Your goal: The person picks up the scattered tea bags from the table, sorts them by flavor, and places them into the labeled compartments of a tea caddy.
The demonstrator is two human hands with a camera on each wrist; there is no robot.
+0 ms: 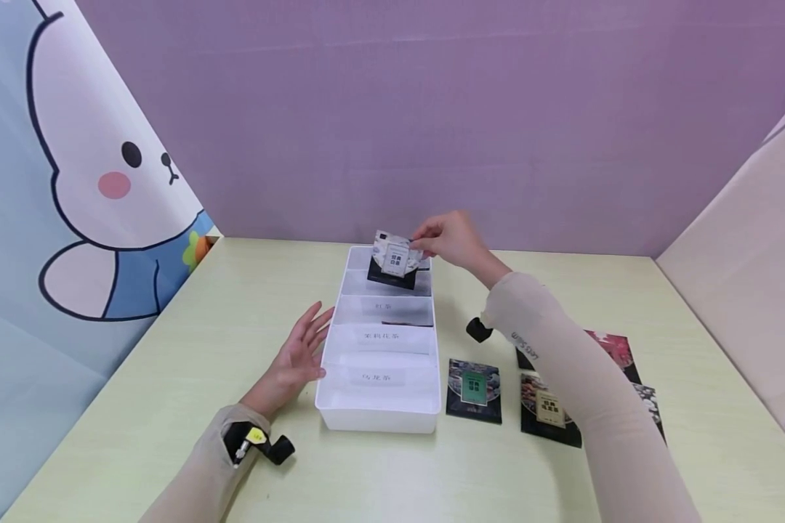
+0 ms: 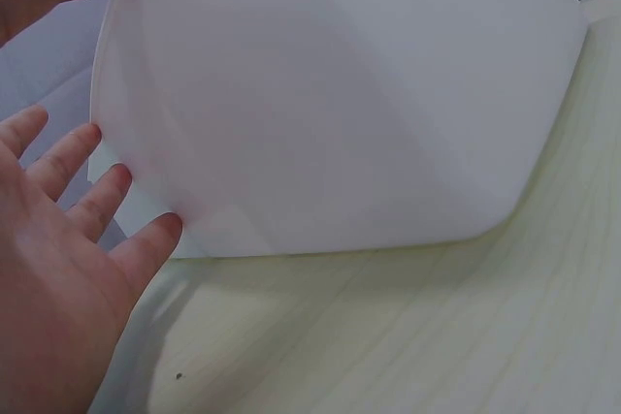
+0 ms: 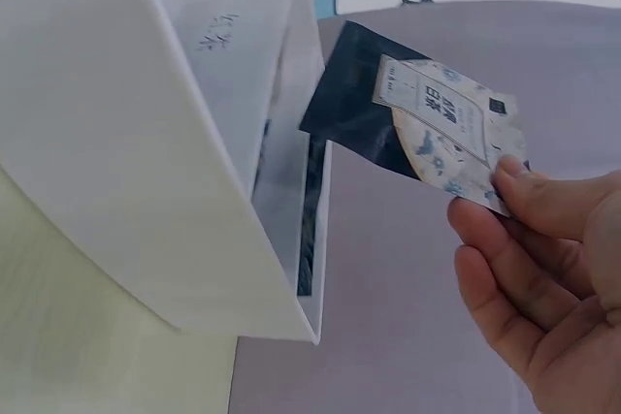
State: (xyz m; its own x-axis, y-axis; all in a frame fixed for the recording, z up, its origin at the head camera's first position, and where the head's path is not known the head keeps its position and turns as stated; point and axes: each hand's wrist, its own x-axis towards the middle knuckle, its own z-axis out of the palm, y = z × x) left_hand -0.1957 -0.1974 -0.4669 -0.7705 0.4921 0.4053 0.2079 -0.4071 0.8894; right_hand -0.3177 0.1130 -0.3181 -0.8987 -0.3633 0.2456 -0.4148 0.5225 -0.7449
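Note:
My right hand (image 1: 454, 238) pinches a tea sachet (image 1: 394, 258) by its corner between thumb and fingers, over the far compartments of a white divided box (image 1: 378, 421). In the right wrist view the sachet (image 3: 417, 123) has a black lower part and a pale flowered part with a label, and it tilts beside the box wall (image 3: 165, 172). My left hand (image 1: 296, 363) rests against the box's left side, fingers spread. The left wrist view has those fingertips touching the white wall (image 2: 320, 113). Labelled dividers cross the box, and dark sachets show in its far slots.
Right of the box lies a green-labelled sachet (image 1: 474, 391). Beyond it are a cream-labelled sachet (image 1: 549, 410), a pink one (image 1: 615, 350) and a partly hidden pale one (image 1: 650, 403), near my right sleeve. A purple cloth wall (image 1: 432, 123) stands behind the table.

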